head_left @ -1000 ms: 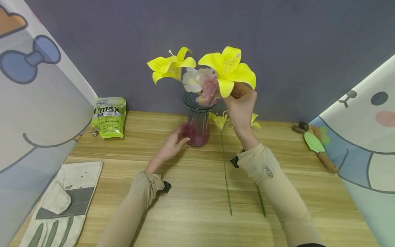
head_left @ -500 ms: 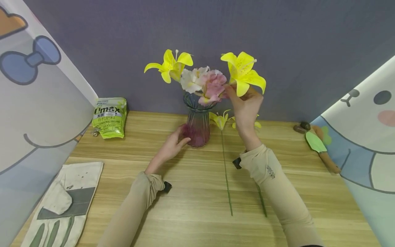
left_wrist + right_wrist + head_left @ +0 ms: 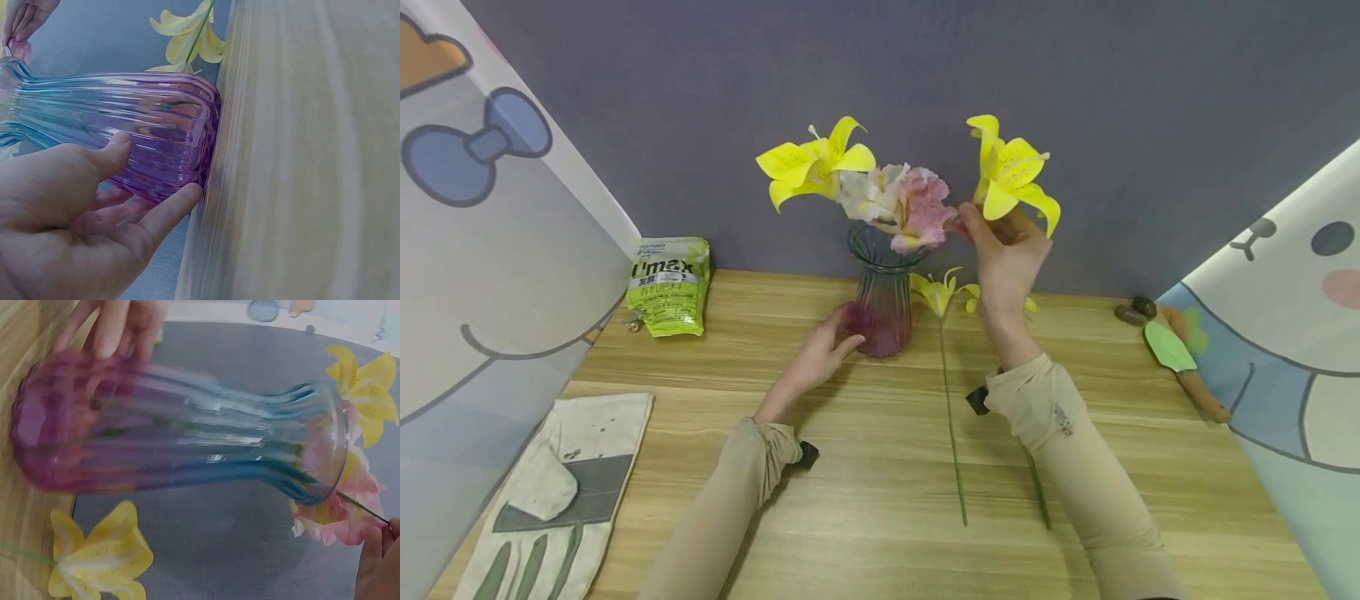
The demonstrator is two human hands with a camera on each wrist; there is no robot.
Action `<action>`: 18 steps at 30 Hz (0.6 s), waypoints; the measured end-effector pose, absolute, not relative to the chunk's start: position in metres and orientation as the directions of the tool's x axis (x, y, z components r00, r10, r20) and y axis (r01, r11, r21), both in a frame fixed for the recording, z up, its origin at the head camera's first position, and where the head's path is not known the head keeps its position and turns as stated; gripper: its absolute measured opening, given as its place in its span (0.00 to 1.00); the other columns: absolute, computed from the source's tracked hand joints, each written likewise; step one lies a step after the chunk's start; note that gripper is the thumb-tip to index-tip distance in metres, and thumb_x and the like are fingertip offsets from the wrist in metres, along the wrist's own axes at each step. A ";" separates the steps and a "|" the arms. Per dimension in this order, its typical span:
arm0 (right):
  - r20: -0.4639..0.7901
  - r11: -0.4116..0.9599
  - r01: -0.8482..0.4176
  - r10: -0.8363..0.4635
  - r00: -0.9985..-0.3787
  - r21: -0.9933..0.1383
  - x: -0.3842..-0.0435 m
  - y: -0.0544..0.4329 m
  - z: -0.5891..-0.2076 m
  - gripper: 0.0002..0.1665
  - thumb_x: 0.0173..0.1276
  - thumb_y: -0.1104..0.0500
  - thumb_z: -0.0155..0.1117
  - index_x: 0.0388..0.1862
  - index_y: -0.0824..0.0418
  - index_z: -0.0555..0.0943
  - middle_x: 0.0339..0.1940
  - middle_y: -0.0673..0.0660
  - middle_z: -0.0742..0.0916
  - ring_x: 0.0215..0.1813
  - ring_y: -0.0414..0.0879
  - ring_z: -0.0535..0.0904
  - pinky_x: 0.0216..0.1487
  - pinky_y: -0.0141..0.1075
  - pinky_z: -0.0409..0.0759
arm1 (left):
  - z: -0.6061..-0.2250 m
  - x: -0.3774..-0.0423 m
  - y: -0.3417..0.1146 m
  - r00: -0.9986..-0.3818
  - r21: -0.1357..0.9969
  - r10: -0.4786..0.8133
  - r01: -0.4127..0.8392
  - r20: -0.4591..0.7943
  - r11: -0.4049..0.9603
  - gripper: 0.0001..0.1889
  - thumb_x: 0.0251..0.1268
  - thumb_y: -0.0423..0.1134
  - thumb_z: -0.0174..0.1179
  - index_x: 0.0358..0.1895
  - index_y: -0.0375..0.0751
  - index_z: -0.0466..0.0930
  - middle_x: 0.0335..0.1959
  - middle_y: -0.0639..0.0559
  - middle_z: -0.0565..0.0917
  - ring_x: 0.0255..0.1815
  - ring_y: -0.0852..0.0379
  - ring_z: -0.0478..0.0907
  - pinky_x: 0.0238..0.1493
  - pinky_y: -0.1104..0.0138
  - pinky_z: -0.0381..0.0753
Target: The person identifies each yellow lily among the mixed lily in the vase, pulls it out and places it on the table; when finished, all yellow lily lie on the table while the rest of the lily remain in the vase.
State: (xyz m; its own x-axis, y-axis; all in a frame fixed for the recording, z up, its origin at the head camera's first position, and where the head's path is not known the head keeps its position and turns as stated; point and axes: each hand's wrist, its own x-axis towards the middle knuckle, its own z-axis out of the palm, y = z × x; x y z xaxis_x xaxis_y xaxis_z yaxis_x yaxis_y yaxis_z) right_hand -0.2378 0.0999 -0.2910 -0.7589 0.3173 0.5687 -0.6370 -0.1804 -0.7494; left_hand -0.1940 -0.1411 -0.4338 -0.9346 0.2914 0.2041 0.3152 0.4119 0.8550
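A ribbed glass vase (image 3: 883,304), blue-green at the mouth and pink-purple at the base, stands upright on the table. My left hand (image 3: 815,354) holds it low on its left side; in the left wrist view the thumb lies along the near glass. My right hand (image 3: 1009,260) pinches the stem of a yellow lily (image 3: 1015,171) just under its bloom. In the right wrist view that thin stem (image 3: 362,507) slants into the vase mouth. Another yellow lily (image 3: 812,164), a white flower (image 3: 868,192) and a pink flower (image 3: 922,208) rise from the vase.
Two more yellow lilies, one with its bloom (image 3: 936,297) beside the vase, lie on the table (image 3: 865,517). A fertilizer bag (image 3: 668,287) stands back left, with work gloves (image 3: 561,483) in front. A green-bladed trowel (image 3: 1172,350) lies right, and a grey panel (image 3: 1112,150) stands behind.
The right hand has shifted right and slightly outward with its lily, whose bloom now tilts away from the bouquet. Flowers in the vase have turned slightly. The left hand stays at the vase.
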 end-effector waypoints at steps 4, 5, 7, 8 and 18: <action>0.543 -0.254 -0.624 0.323 -0.775 -0.739 -0.238 0.098 -0.290 0.02 0.69 0.73 0.75 0.35 0.70 0.91 0.31 0.61 0.92 0.33 0.48 0.91 0.43 0.39 0.92 | -0.435 -0.194 -0.141 -0.936 0.857 0.288 0.312 0.203 0.410 0.33 0.82 0.30 0.60 0.80 0.22 0.57 0.76 0.26 0.70 0.77 0.34 0.69 0.78 0.47 0.70; 0.549 -0.244 -0.629 0.324 -0.770 -0.738 -0.239 0.098 -0.290 0.03 0.70 0.73 0.74 0.35 0.70 0.91 0.31 0.60 0.92 0.33 0.48 0.91 0.42 0.38 0.92 | -0.436 -0.195 -0.141 -0.936 0.857 0.287 0.311 0.202 0.411 0.33 0.82 0.30 0.60 0.80 0.22 0.57 0.76 0.26 0.70 0.77 0.34 0.69 0.78 0.47 0.71; 0.546 -0.250 -0.628 0.329 -0.771 -0.737 -0.239 0.098 -0.290 0.03 0.70 0.74 0.74 0.35 0.70 0.91 0.32 0.60 0.92 0.33 0.48 0.90 0.39 0.35 0.91 | -0.437 -0.195 -0.142 -0.938 0.857 0.286 0.306 0.197 0.414 0.33 0.82 0.30 0.60 0.81 0.22 0.56 0.76 0.25 0.70 0.77 0.33 0.69 0.78 0.47 0.71; 0.549 -0.246 -0.633 0.334 -0.766 -0.734 -0.239 0.098 -0.290 0.03 0.70 0.74 0.74 0.35 0.71 0.91 0.32 0.60 0.92 0.33 0.49 0.90 0.37 0.34 0.90 | -0.437 -0.195 -0.142 -0.939 0.857 0.286 0.303 0.194 0.416 0.33 0.82 0.30 0.60 0.81 0.22 0.56 0.76 0.25 0.70 0.77 0.33 0.69 0.78 0.47 0.71; 0.510 -0.297 -0.659 0.446 -0.736 -0.691 -0.240 0.098 -0.287 0.03 0.69 0.72 0.75 0.35 0.68 0.90 0.36 0.63 0.93 0.38 0.52 0.89 0.28 0.32 0.84 | -0.435 -0.195 -0.141 -0.943 0.851 0.280 0.291 0.179 0.437 0.33 0.83 0.31 0.59 0.80 0.22 0.56 0.77 0.26 0.69 0.79 0.34 0.67 0.80 0.47 0.67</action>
